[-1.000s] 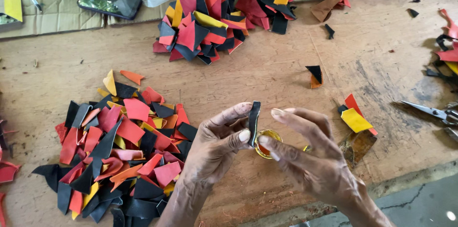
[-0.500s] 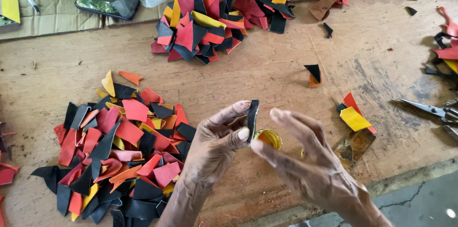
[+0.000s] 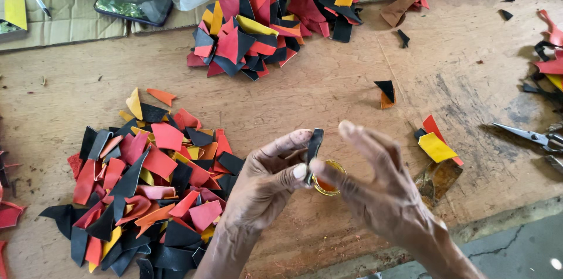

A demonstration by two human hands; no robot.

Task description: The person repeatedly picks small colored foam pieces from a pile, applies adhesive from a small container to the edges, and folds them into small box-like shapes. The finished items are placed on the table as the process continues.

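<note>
My left hand (image 3: 267,188) pinches a small black leather piece (image 3: 314,144) upright between thumb and forefinger. My right hand (image 3: 381,191) is beside it with fingers spread; one fingertip touches the lower part of the black piece. Just below the two hands sits a small round yellow-rimmed pot (image 3: 329,179) with orange stuff inside, resting on the brown board (image 3: 305,100). To the left of my hands lies a big pile of red, black, orange and yellow leather scraps (image 3: 141,185).
A second scrap pile (image 3: 264,26) lies at the far middle. Scissors (image 3: 528,136) rest at the right edge. A yellow and red scrap (image 3: 435,145) lies right of my hands, a black-orange one (image 3: 386,92) beyond. A phone (image 3: 132,5) lies on cardboard, far left.
My right hand has opened and its fingers have lifted and spread. The black piece stays upright in my left hand. The yellow pot below shows more.
</note>
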